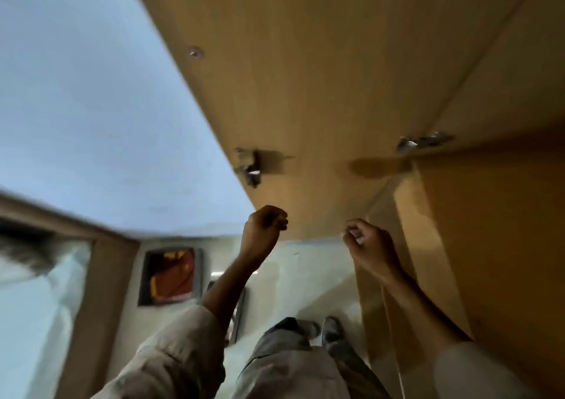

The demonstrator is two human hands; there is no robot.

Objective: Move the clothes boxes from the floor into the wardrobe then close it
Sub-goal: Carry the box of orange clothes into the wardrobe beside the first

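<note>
The view is blurred and steeply tilted, looking down along the light-brown wardrobe, whose wide wooden panel fills the upper middle and right of the frame. A metal hinge sits near the panel's left edge and another metal fitting near its right edge, where a narrower wooden door edge runs downward. The left hand is raised just below the panel's lower edge, its fingers curled into a loose fist with nothing visible in it. The right hand is close to the door edge, fingers bent inward, thumb and fingertips pressed together on something small and pale; what it is cannot be told. On the pale floor near the lower left stands one clothes box, dark-framed with orange and red contents, well apart from both hands. Beige trousers and grey shoes show at the bottom edge
</note>
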